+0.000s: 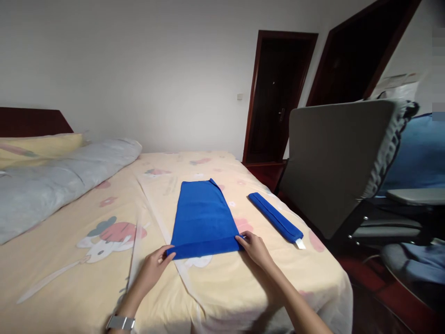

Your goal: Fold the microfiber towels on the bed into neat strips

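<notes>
A blue cloth point(205, 208) lies flat on the bed, with its near edge folded over into a band. My left hand point(157, 262) pinches the left end of that folded band between thumb and fingers. At the band's right end, my right hand point(253, 246) grips the other corner the same way. The cloth's far right corner is slightly turned up. To the right of it rests a second blue cloth point(276, 217), folded into a narrow strip with a white tag at its near end. A metal watch band circles my left wrist.
The bed point(104, 287) has a yellow patterned sheet with some creases. A rolled grey quilt point(66, 178) and a yellow pillow point(41, 146) lie at the left. Beyond the bed's right edge stands a grey folded panel point(340, 162). A dark door point(280, 97) is behind.
</notes>
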The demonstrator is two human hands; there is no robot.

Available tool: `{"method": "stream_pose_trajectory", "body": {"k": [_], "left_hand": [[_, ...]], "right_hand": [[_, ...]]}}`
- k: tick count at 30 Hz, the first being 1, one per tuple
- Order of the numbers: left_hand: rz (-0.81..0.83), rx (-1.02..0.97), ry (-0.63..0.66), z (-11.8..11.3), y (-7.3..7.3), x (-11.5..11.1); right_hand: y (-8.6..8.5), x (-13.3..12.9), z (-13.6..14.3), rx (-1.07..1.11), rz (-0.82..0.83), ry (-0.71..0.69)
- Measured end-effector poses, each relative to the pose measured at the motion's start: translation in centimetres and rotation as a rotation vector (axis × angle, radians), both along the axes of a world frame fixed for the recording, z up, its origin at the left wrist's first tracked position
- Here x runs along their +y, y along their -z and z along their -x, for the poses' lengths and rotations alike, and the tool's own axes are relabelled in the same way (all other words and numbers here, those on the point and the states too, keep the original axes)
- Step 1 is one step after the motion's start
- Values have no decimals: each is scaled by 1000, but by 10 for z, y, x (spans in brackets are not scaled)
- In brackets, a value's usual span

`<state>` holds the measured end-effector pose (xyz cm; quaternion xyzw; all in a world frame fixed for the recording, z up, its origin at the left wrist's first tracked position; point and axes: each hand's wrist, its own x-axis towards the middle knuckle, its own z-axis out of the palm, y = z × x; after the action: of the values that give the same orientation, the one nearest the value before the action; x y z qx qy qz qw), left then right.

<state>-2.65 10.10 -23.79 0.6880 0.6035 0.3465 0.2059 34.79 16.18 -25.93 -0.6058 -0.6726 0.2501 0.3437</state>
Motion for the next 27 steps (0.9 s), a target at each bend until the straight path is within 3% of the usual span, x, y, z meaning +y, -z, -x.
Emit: {"method": "stream_pose_trajectory", "body": {"k": [3,8,11,18,22,27], "left_hand": [[-1,-101,-28,4,6,9],[-50,-3,-134,-3,20,22],[-85,79,-199,-12,20,23],[-172,212,-203,-12,22,10],[-320,447,-167,-9,30,-4],[-482,670,-156,-19,16,-17]], "right_hand": [[-2,2,-4,31,40,14],[-7,-2,-12,96,88,-137],[-7,-3,-14,119,84,-147],[-12,-15,-17,25,130,-105],[-14,-28,-15,-85,164,-110],[-28,-40,-5,-347,-100,-53]]}}
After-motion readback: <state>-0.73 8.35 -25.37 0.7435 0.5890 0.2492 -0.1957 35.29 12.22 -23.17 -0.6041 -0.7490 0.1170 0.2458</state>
